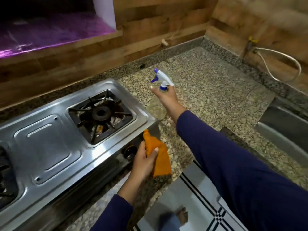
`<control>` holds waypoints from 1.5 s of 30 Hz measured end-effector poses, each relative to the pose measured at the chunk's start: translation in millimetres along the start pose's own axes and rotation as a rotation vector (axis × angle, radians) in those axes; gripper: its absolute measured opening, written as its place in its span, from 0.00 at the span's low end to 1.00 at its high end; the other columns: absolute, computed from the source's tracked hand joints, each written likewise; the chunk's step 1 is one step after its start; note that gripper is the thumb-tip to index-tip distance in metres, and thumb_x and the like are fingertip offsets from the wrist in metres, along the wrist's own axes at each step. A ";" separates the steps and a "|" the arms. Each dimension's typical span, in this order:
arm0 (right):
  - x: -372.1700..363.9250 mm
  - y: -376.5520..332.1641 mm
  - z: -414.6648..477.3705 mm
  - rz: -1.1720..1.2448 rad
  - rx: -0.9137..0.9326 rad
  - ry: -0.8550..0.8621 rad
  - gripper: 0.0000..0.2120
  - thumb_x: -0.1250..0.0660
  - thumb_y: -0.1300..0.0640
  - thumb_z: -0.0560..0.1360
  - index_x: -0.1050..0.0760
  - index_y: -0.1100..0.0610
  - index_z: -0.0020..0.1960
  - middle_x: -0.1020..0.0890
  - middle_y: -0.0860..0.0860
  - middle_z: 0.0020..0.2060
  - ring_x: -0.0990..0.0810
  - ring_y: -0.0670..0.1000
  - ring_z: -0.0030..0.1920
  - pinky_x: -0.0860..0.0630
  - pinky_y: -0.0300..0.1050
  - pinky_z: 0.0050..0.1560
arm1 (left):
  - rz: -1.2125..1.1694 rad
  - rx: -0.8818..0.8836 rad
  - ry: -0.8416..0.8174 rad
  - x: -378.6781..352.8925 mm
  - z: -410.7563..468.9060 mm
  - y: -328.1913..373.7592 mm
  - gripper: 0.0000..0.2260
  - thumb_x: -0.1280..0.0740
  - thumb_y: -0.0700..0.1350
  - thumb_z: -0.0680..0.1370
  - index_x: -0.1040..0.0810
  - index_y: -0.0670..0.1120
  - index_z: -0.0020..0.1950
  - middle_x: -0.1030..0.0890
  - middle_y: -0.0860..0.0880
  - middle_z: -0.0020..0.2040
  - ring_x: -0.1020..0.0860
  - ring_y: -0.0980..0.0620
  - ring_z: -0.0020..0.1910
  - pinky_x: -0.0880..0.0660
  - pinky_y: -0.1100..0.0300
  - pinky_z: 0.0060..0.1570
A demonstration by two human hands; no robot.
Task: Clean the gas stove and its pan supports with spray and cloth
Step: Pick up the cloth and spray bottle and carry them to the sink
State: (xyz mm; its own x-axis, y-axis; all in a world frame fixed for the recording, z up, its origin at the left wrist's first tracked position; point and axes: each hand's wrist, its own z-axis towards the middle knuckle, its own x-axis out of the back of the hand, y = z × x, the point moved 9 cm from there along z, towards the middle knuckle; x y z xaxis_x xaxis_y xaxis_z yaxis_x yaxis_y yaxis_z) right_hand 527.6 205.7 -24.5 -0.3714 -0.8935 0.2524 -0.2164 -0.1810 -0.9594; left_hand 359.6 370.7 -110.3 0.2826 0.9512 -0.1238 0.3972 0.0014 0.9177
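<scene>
A stainless steel gas stove (50, 139) lies on the granite counter at the left. A black pan support (100, 114) sits over its right burner; a second burner shows only at the far left edge. My right hand (168, 99) grips a clear spray bottle (156, 107) by the neck, just right of the stove. The bottle's white and blue trigger head (160, 79) points left. My left hand (145, 162) holds an orange cloth (158, 155) at the stove's front right corner, near a control knob (130, 151).
The speckled granite counter (208, 90) stretches to the right of the stove. A steel sink (286, 129) sits at the right edge. A gas hose (283, 64) loops from a wall valve. Wood-look tiles back the counter. Below lies striped floor tile.
</scene>
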 end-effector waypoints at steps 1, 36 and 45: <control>0.4 1.7 9.7 0.010 0.003 0.000 0.31 0.25 0.48 0.71 0.31 0.56 0.69 0.21 0.50 0.56 0.22 0.51 0.57 0.24 0.48 0.57 | -0.010 0.007 0.040 -2.7 0.3 -1.3 0.20 0.33 0.48 0.79 0.32 0.54 0.71 0.21 0.48 0.62 0.21 0.49 0.59 0.24 0.46 0.61; 695.7 215.7 -235.4 0.102 -0.072 1.321 0.11 0.25 0.62 0.72 0.24 0.59 0.52 0.21 0.50 0.40 0.22 0.39 0.38 0.26 0.31 0.40 | 0.384 0.355 -0.923 -671.9 70.2 -117.0 0.35 0.28 0.35 0.74 0.39 0.57 0.75 0.24 0.50 0.65 0.23 0.47 0.60 0.20 0.48 0.53; 693.5 245.1 -201.0 0.023 -0.171 1.300 0.18 0.33 0.44 0.77 0.29 0.45 0.64 0.20 0.41 0.54 0.21 0.39 0.56 0.26 0.33 0.56 | 0.968 -0.160 -0.780 -674.2 119.8 -127.5 0.20 0.26 0.46 0.68 0.25 0.51 0.58 0.18 0.48 0.53 0.21 0.45 0.53 0.23 0.50 0.50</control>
State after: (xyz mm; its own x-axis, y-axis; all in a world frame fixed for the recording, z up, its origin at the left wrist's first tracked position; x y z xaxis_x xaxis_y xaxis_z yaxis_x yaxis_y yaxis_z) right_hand 35.5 -375.8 -59.2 -0.9494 0.1682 0.2653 -0.2742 -0.0312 -0.9612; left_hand 223.1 -307.7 -189.0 0.8617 0.1472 0.4855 -0.3562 -0.5059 0.7856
